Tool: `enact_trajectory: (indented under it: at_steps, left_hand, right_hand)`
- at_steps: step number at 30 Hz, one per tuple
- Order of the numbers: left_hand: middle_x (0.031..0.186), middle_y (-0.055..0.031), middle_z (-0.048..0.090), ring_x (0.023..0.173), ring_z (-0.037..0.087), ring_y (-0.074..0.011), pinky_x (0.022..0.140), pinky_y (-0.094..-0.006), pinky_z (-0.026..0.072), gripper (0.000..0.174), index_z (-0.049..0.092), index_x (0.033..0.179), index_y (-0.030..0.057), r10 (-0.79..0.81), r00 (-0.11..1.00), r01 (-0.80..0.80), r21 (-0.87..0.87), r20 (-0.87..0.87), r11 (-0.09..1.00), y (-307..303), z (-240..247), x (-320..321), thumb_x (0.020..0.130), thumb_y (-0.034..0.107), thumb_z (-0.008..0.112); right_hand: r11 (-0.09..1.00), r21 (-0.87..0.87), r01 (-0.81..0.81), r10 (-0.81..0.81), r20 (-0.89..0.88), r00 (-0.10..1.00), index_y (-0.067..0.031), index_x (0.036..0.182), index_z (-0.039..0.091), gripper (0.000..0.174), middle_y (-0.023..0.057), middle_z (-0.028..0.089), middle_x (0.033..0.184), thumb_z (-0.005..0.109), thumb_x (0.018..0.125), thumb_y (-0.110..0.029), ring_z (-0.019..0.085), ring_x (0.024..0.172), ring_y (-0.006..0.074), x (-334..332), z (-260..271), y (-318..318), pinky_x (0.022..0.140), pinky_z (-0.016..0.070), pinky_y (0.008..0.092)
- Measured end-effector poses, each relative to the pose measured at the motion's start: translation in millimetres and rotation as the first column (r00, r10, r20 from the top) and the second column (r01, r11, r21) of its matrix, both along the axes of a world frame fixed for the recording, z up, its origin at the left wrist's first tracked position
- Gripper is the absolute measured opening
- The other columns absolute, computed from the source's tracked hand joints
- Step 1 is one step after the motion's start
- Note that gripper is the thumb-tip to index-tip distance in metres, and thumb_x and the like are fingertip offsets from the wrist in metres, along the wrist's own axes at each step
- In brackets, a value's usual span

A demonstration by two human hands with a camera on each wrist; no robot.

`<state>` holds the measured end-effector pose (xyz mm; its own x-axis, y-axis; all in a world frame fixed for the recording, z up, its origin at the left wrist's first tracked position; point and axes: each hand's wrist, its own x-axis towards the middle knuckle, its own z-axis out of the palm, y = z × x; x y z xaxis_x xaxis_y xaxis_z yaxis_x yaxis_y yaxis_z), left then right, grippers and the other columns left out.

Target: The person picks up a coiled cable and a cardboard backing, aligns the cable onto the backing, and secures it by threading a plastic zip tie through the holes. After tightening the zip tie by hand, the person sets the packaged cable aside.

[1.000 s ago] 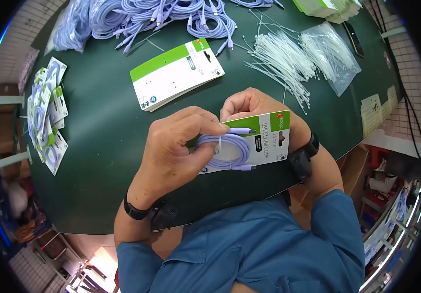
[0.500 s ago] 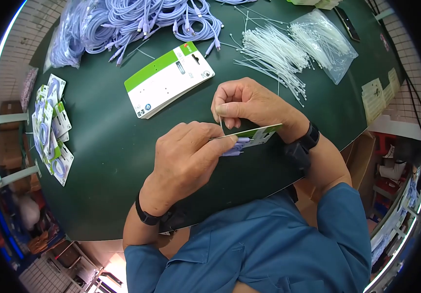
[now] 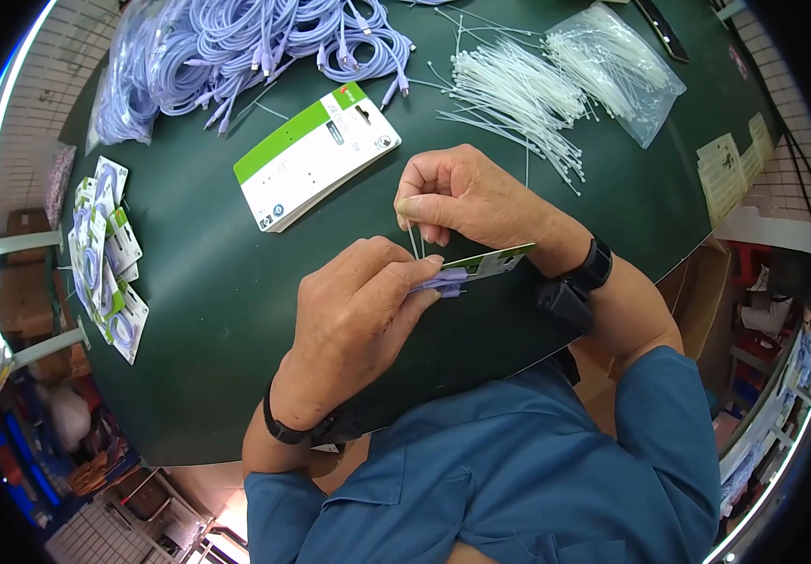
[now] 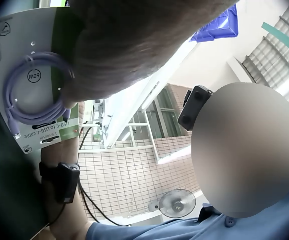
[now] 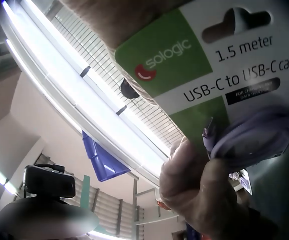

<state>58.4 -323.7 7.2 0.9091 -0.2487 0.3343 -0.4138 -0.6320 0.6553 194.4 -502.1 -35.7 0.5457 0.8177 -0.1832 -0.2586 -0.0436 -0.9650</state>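
White tie (image 3: 414,242) pinched by right fingers (image 3: 432,209); left fingers (image 3: 402,276) grip purple cable (image 3: 447,279) and card (image 3: 494,264); card stack (image 3: 316,158) beyond.

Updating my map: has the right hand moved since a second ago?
Yes: in the head view, the right hand has come slightly closer to the bare card stack.

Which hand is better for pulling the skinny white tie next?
Probably the right hand: it pinches the white tie. The left hand looks busy holding the card with the purple cable.
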Motion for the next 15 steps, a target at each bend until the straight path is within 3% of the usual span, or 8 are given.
enact_trajectory:
  at_steps: [7,11,13,15]
  left_hand:
    - [0.088,-0.0091,0.067,0.073,0.066,-0.0254,0.062,-0.0350,0.0532,0.035,0.075,0.107,0.0046,-0.014,0.999,0.011,0.080,0.037,0.997,-2.0,4.8,-1.2,0.076,-0.005,0.087]
    - [0.090,-0.0098,0.064,0.078,0.065,-0.0278,0.064,-0.0385,0.0528,0.039,0.074,0.113,0.0038,0.008,0.999,-0.009,0.028,0.031,1.000,1.6,2.6,1.8,0.076,-0.004,0.084]
    - [0.091,-0.0087,0.066,0.079,0.067,-0.0251,0.067,-0.0358,0.0541,0.042,0.073,0.116,0.0028,0.071,0.997,-0.071,-0.002,0.025,0.997,9.6,8.5,5.4,0.077,-0.006,0.084]
    - [0.093,-0.0065,0.070,0.082,0.070,-0.0198,0.073,-0.0304,0.0566,0.046,0.073,0.122,0.0007,0.184,0.983,-0.185,-0.062,-0.027,0.981,19.7,14.1,6.5,0.079,-0.009,0.084]
  right_hand:
    - [1.000,-0.004,0.005,-0.005,0.000,1.000,-0.0016,0.095,0.068,0.015,0.0040,0.072,0.087,0.069,0.104,-0.013,0.062,0.066,0.0061,6.4,-2.9,0.0,0.059,0.0511,0.0220]
    - [0.999,0.051,-0.010,0.012,-0.056,0.998,-0.0023,0.100,0.067,0.016,0.0043,0.073,0.093,0.068,0.106,-0.017,0.063,0.071,0.0058,8.8,-1.1,-1.8,0.063,0.0519,0.0219]
    - [0.997,0.075,-0.019,0.024,-0.065,0.998,-0.0025,0.102,0.067,0.016,0.0045,0.073,0.096,0.068,0.107,-0.018,0.064,0.074,0.0056,13.3,-1.8,-4.4,0.065,0.0523,0.0220]
    - [0.957,0.162,0.241,-0.200,-0.233,0.952,-0.0030,0.110,0.066,0.017,0.0054,0.073,0.103,0.065,0.109,-0.020,0.065,0.084,0.0060,20.1,-9.4,-8.1,0.072,0.0532,0.0233]
